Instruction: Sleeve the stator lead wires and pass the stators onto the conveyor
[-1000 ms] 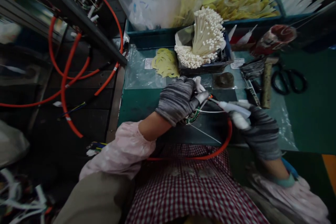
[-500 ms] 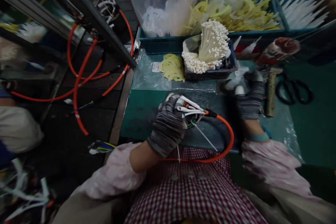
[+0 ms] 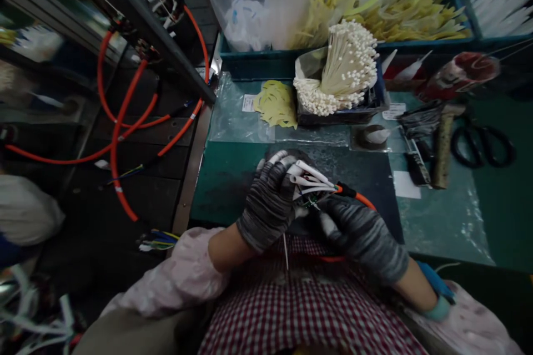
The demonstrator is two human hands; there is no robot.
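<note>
A: Where is the orange cable (image 3: 358, 197)?

B: At the near edge of the green mat (image 3: 225, 177), right in front of the person. Its black-tipped end points left into a bunch of white wires (image 3: 310, 177). The rest curves down behind the right hand and shows again as an orange strip just above the checked apron (image 3: 308, 305).

A: And the left hand?

B: The left hand (image 3: 270, 205), in a striped grey glove, is closed round that bunch. Its fingers curl over the top, and the white wires stick out to the right past the fingertips. A thin white strip (image 3: 285, 249) hangs down from under it, over the apron.

A: The right hand?

B: The right hand (image 3: 362, 236) wears the same kind of glove and lies just below the cable's end, with its back to the camera. Its fingers reach in toward the bunch, close against the left hand. The fingertips are hidden — I cannot tell whether they pinch anything.

A: What else is on the table?

B: Behind the hands stands a dark tray of white cable ties (image 3: 345, 75), heads fanned out. Yellow pieces (image 3: 277, 104) lie on clear plastic just left of it, and a small round dish (image 3: 370, 136) sits in front. Further right are a wooden-handled tool (image 3: 442, 150) and black scissors (image 3: 483, 144), near each other but apart. Off the table's left edge — more orange loops (image 3: 119, 138) hang against dark shelving.
</note>
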